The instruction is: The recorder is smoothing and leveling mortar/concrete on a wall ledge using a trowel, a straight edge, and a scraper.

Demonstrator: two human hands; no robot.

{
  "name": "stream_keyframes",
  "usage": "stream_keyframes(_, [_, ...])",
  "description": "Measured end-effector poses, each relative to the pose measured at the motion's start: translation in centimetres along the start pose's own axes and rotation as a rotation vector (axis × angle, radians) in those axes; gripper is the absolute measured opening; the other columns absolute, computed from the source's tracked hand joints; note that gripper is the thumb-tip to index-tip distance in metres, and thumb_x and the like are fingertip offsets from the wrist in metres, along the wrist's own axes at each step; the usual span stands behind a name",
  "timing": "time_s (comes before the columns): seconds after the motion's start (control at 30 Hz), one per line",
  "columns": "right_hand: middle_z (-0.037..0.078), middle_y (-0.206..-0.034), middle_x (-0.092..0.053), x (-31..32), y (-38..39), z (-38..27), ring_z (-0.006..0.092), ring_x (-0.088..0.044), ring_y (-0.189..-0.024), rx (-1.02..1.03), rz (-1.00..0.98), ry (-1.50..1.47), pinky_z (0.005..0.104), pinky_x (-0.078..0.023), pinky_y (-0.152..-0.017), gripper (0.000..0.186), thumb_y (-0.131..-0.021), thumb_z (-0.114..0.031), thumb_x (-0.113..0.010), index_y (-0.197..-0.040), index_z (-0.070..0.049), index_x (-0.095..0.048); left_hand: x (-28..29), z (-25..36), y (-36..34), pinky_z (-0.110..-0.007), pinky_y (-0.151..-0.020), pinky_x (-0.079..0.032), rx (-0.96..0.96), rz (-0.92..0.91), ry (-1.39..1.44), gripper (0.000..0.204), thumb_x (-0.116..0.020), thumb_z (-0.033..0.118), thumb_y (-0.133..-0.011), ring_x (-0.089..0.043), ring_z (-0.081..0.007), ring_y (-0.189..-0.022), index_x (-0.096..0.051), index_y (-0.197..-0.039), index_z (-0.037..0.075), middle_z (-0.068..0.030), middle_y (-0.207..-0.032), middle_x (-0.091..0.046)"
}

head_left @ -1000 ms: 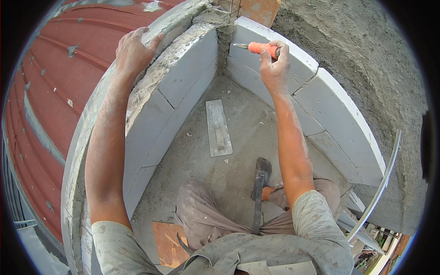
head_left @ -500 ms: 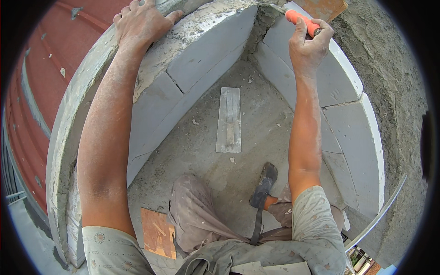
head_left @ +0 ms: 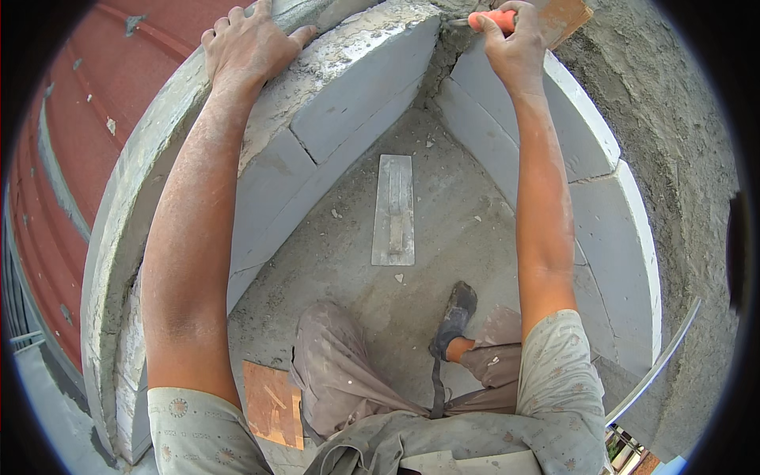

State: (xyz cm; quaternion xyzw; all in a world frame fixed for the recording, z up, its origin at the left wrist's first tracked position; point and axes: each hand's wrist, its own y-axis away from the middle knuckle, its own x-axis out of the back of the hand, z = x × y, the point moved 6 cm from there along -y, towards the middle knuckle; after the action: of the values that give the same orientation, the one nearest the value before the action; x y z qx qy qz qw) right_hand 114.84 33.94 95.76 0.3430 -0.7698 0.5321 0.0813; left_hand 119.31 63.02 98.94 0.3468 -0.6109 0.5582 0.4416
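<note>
Orange-handled tool (head_left: 492,20): at the top of the view, in the right hand (head_left: 514,43), fingers closed round the handle. Its thin metal shaft points left toward the rough mortar corner (head_left: 445,59) between two white block walls; tip blends into the grey, so contact cannot be told. The knuckles partly cover the handle's butt end. Relative to the left hand (head_left: 253,47), the tool lies well apart, to the right and slightly higher. Left hand: palm down, fingers spread over the curved concrete ledge (head_left: 150,146), topmost fingertip cut off by the upper edge; whether the fingers hook over the far side, cannot tell. Farther out: a flat metal float (head_left: 393,210) lies on the dusty floor (head_left: 332,245) between the forearms, touched by neither hand. Dark shoe (head_left: 455,317) below it, other foot hidden. Brown board (head_left: 273,404) by the trousered knee, partly covered. Red ribbed roofing (head_left: 103,95) beyond the ledge.
</note>
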Motion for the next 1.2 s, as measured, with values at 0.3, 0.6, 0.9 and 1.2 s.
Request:
stream_keyframes(0.3, [0.012, -0.088, -0.062, -1.8, 2.7, 1.8, 0.026, -0.063, -0.076, -0.024, -0.009, 0.064, 0.0363, -0.05, -0.068, 0.032, -0.08, -0.019, -0.073, -0.101, -0.006, -0.053, 0.0, 0.4, 0.6, -0.043, -0.098, -0.034, -0.021, 0.031, 0.014, 0.072, -0.064, 0.05, -0.077, -0.047, -0.0308, -0.117, -0.047, -0.129, 0.003, -0.018, -0.118, -0.055])
stream_keyframes(0.6, [0.013, -0.089, -0.061, -2.0, 5.2, 2.9, 0.0268, -0.063, -0.077, 0.004, 0.046, 0.086, 0.0377, -0.05, -0.07, 0.035, -0.078, -0.017, -0.074, -0.101, -0.004, -0.051, -0.6, -0.5, 0.2, -0.043, -0.098, -0.034, -0.008, 0.036, 0.02, 0.071, -0.067, 0.048, -0.076, -0.048, -0.0321, -0.116, -0.048, -0.128, 0.003, -0.0193, -0.119, -0.055])
stream_keyframes(0.9, [0.009, -0.079, -0.062, 2.4, 4.6, -0.4, 0.0216, -0.063, -0.073, -0.091, 0.22, 0.05, 0.0349, -0.051, -0.068, 0.04, -0.077, -0.024, -0.078, -0.096, -0.004, -0.05, -0.8, -0.4, 0.8, -0.044, -0.096, -0.035, -0.04, 0.08, -0.031, 0.07, -0.064, 0.05, -0.077, -0.049, -0.0315, -0.114, -0.049, -0.128, 0.004, -0.0185, -0.117, -0.056])
stream_keyframes(1.2, [0.009, -0.076, -0.057, -2.4, 8.4, 3.5, 0.0249, -0.06, -0.073, -0.063, 0.117, 0.06, 0.037, -0.049, -0.064, 0.033, -0.076, -0.024, -0.077, -0.088, -0.004, -0.053, -0.9, 0.0, 0.3, -0.044, -0.096, -0.035, -0.03, 0.053, -0.01, 0.067, -0.066, 0.047, -0.076, -0.05, -0.0317, -0.113, -0.051, -0.124, 0.003, -0.0193, -0.114, -0.057])
